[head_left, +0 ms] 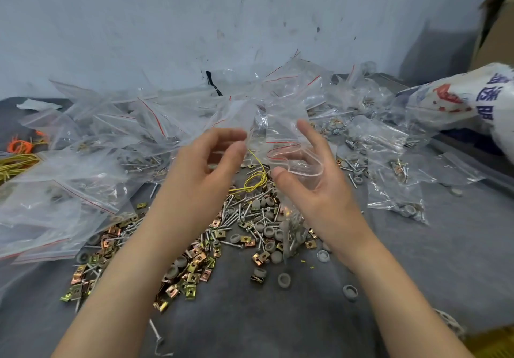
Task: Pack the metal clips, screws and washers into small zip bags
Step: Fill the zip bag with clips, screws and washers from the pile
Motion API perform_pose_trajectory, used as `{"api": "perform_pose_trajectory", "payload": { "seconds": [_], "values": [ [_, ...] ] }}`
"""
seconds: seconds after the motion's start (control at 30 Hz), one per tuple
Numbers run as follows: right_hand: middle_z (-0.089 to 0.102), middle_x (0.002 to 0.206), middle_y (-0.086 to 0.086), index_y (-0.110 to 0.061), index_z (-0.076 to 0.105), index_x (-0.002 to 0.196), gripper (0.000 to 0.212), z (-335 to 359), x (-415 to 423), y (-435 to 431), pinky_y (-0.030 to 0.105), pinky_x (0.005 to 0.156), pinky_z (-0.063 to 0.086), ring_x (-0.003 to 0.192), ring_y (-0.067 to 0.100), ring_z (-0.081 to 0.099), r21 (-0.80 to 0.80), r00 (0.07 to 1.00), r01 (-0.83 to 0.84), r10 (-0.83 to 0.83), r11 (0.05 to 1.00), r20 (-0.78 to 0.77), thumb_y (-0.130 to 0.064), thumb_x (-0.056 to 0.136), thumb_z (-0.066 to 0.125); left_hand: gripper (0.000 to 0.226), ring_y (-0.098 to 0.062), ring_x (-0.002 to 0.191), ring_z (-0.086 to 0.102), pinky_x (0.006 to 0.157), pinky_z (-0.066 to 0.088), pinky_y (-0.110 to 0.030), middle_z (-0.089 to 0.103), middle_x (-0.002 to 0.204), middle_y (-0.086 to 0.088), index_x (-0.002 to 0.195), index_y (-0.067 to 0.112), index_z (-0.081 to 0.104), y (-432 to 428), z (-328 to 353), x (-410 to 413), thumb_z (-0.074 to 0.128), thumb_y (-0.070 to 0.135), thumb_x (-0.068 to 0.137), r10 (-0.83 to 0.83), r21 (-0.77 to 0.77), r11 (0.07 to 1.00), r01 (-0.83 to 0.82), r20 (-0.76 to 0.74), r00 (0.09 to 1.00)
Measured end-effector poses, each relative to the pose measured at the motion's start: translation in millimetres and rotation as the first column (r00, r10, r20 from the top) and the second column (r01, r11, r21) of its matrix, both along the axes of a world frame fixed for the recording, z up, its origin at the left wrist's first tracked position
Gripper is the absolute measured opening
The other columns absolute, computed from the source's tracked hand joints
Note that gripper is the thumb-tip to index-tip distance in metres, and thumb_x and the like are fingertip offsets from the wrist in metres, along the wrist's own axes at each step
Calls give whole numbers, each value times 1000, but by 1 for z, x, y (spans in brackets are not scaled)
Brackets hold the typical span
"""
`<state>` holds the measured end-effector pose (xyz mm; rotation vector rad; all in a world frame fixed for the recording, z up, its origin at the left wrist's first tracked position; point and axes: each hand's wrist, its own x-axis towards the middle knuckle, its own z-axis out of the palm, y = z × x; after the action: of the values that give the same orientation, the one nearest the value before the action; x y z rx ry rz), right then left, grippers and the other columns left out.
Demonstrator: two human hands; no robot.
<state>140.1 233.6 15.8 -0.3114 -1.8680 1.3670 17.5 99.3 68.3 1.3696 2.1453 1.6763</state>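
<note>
Nearest me, on the grey table [278,327], lay the loose metal clips [189,274], with screws [242,215] and grey washers [268,231] heaped just beyond. Above that heap my right hand [314,182] pinched 1 small zip bag [294,160] by its lip. Its mouth was held open, and a few screws and washers hung in its bottom. My left hand [211,160] hovered beside the mouth, fingers curled and thumb apart; whether it cupped a part I could not tell. I judged this the filling step: next, the remaining pieces would need dropping cleanly through that narrow opening, then the seal pressing closed. Farther back sprawled empty bags [111,135], filled bags [395,199] to the right, a printed sack [459,101] and the scuffed wall [194,23].
</note>
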Motion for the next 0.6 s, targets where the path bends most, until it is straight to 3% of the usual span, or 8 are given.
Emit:
{"api": "perform_pose_trajectory", "payload": {
  "seconds": [0.07,0.17,0.27,0.37,0.43,0.53,0.6],
  "values": [
    [70,115,-10,-34,37,152,70,2,1,1,11,88,47,108,1,66,-26,1000,-6,5,1000,-16,-18,94,73,13,2,86,63,75,48,-14,69,94,15,103,35,65,-5,-11,-6,56,29,97,-20,-189,982,9,-61,998],
    [71,115,-4,-28,37,153,69,4,2,3,13,87,49,107,6,68,-52,999,2,-4,999,-40,-13,95,70,14,3,89,60,79,46,-16,67,97,16,106,31,66,-11,-32,-6,55,30,98,-133,-472,881,26,-194,972],
    [72,114,-6,-28,36,153,69,6,4,4,13,87,50,103,0,68,-74,999,7,-11,997,-46,-12,95,69,19,0,102,53,92,42,-20,61,110,17,115,32,62,-18,-52,-6,54,31,99,-229,-609,793,0,-299,926],
    [72,113,-6,-28,38,153,68,8,5,5,9,81,49,98,-4,69,-84,998,26,-31,996,-63,-11,95,70,28,-6,116,44,102,36,-28,52,121,17,127,35,55,-24,-66,-6,49,39,100,-277,-656,752,-66,-405,871],
    [71,112,-11,-27,38,153,68,11,5,4,6,79,47,96,-7,69,-80,996,37,-43,996,-72,-12,95,70,30,-8,116,42,103,35,-27,50,123,17,130,36,52,-26,-70,-4,46,40,100,-268,-636,765,-104,-460,847],
    [70,104,-31,-23,37,153,67,15,5,0,0,77,44,96,-17,64,-68,996,46,-51,997,-74,-11,96,68,28,-8,114,40,101,33,-25,48,124,20,128,38,48,-27,-74,3,42,37,101,-264,-614,773,-160,-541,799],
    [72,103,-27,-24,37,153,67,17,5,-4,0,74,44,94,-15,65,-77,996,44,-49,996,-72,-11,96,68,25,-8,117,40,101,33,-26,47,125,20,124,38,47,-26,-78,7,39,35,101,-261,-612,770,-179,-559,787]
  ]
}}
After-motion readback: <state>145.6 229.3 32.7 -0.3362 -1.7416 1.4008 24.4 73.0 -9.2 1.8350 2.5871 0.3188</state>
